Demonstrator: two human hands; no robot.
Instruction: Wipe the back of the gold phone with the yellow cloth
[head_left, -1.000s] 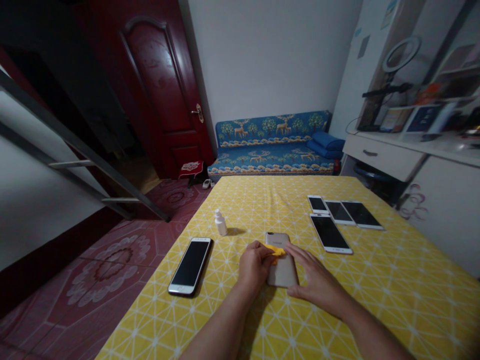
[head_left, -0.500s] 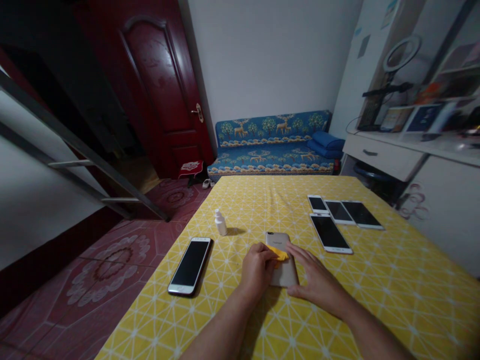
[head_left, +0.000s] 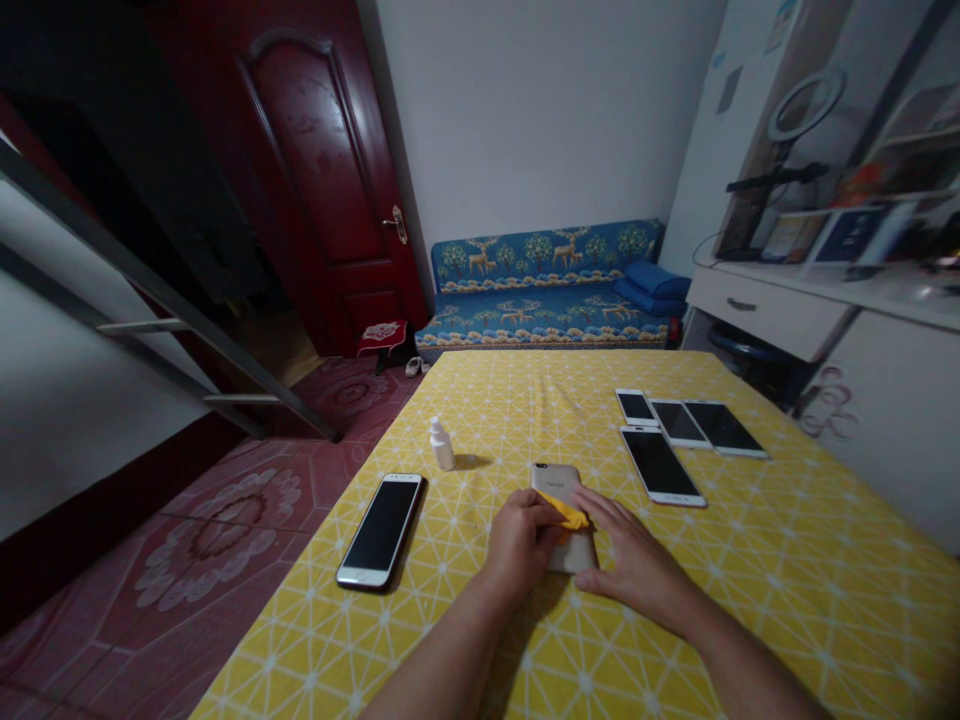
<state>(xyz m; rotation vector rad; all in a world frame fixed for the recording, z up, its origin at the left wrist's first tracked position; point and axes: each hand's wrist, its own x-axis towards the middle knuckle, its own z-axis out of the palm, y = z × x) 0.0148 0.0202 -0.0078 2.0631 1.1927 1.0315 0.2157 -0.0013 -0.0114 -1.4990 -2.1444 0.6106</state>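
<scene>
A gold phone [head_left: 574, 552] lies back up on the yellow patterned tablecloth [head_left: 510, 400], its camera at the far left corner. My left hand [head_left: 519, 540] pinches an orange cloth [head_left: 568, 512] and presses it on the phone's back. My right hand [head_left: 626, 560] rests against the phone's right edge, thumb and fingers apart, holding the phone by no closed grip. Left of my hands lies a black-screened phone [head_left: 381, 530], with a small white bottle [head_left: 442, 446] standing beyond it.
At the right lie several more phones: a small one [head_left: 636, 407], a larger one [head_left: 661, 466], and two side by side [head_left: 678, 423] [head_left: 724, 429]. Past the table's far edge stands a blue sofa [head_left: 540, 305]; a white desk [head_left: 772, 310] is at right.
My left hand has slid slightly to the right with the orange cloth, across the phone's back. My right hand and the phone have stayed in place.
</scene>
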